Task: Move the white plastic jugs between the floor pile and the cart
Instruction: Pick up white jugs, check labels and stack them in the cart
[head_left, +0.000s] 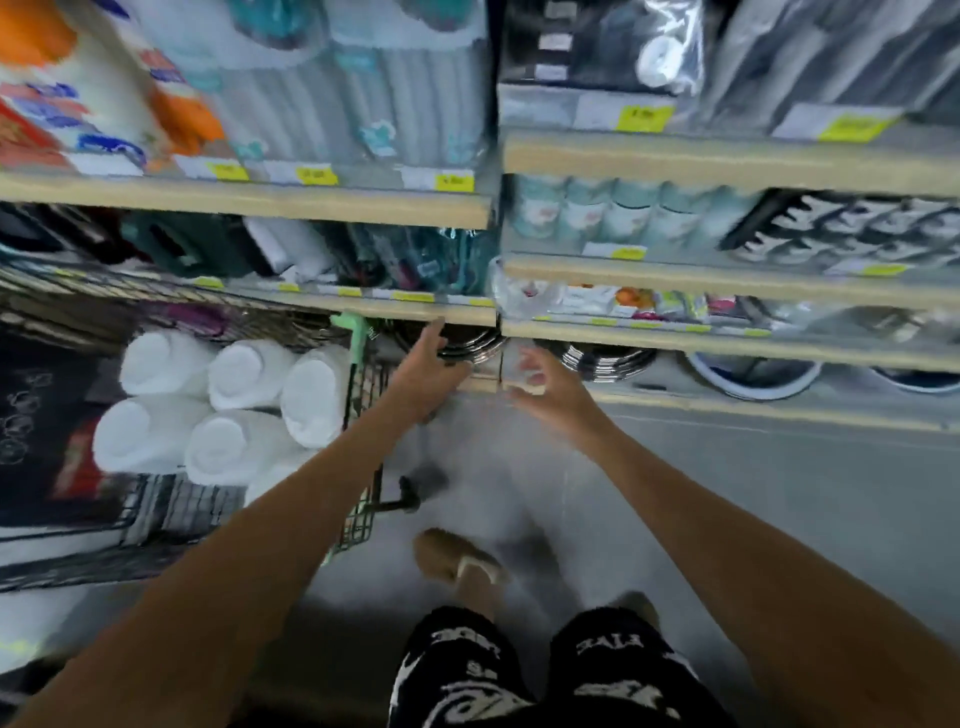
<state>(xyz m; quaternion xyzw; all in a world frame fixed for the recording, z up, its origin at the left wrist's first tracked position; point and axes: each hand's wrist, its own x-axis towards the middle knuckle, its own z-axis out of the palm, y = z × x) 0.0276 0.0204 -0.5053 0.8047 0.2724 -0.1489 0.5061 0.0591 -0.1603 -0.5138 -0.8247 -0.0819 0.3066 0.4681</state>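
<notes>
Both hands reach forward with loose, empty fingers: left hand (422, 370) beside the cart (358, 499) of white jugs (228, 415), right hand (545, 395) over the floor (727, 499).

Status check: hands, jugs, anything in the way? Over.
Left hand open, empty. Right hand open, empty. White jugs stacked in the cart, untouched. Floor pile not in view; shelf edge close ahead of hands.

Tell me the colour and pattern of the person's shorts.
The shorts are black with white lettering and swirling print, shown best in the head view.
</notes>
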